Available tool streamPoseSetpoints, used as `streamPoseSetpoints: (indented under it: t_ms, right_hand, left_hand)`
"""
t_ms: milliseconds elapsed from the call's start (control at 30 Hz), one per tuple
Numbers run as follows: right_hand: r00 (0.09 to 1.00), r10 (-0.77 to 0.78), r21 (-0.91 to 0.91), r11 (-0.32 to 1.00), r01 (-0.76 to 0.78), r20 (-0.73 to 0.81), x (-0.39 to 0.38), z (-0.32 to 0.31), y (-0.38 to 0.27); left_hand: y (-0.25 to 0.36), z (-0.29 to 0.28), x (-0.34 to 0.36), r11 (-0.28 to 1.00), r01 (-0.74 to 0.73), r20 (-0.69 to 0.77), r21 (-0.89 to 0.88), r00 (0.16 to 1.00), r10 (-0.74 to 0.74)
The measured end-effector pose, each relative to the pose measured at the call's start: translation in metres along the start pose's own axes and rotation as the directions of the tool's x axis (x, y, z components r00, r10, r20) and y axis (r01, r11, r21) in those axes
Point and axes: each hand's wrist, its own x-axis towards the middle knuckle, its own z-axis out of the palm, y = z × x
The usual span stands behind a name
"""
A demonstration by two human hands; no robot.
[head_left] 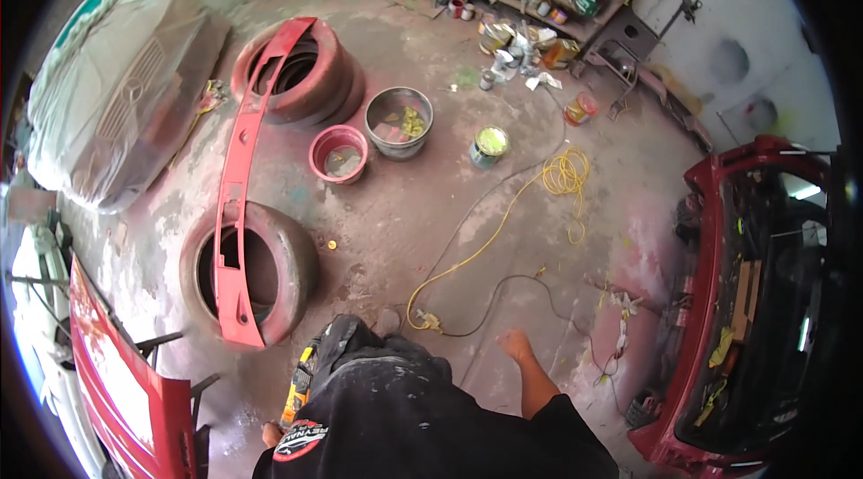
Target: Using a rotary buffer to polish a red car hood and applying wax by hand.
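My right hand (514, 343) hangs over the floor in front of me to the right. Nothing shows in it and its fingers look loose. At the lower left, only a small part of my left hand (271, 433) shows, right beside a yellow, orange and black power tool (301, 385). Its fingers are hidden, so I cannot see whether they grip the tool. Ahead on the left, a long red car-body panel (235, 164) with cutouts lies across a near tire (301, 272) and a far stack of tires (337, 75).
A red bucket (316, 155), metal bucket (400, 151) and paint can (488, 148) stand ahead. A yellow cord (564, 173) and dark cable (503, 279) cross the floor. A plastic-covered car (117, 93), red panel (126, 371), red car tailgate (697, 299) and cluttered shelves (575, 7) stand around.
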Motion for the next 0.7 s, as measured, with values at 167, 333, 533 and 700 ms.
streamPoseSetpoints:
  t_ms: [167, 333, 533, 700]
  right_hand:
    - [0.995, -0.090, -0.110, 0.989, 0.094, 0.040, 0.029, -0.015, 0.014]
    - [0.994, -0.095, 0.124, 0.987, 0.102, -0.061, 0.064, -0.076, -0.043]
    - [0.992, -0.046, 0.206, 0.976, 0.069, -0.116, 0.129, -0.129, -0.051]
    - [0.997, -0.015, 0.200, 0.979, 0.029, -0.074, 0.173, -0.161, -0.013]
  left_hand:
    - [0.040, 0.036, -0.003, 0.938, 0.300, 0.207, -0.174, 0.942, -0.263]
    - [0.074, 0.068, -0.017, 0.444, -0.490, 0.407, 0.750, 0.871, 0.275]
    - [0.130, 0.144, -0.025, 0.169, -0.508, 0.464, 0.845, 0.852, 0.240]
    - [0.201, 0.240, -0.042, -0.077, -0.515, 0.519, 0.853, 0.827, 0.216]
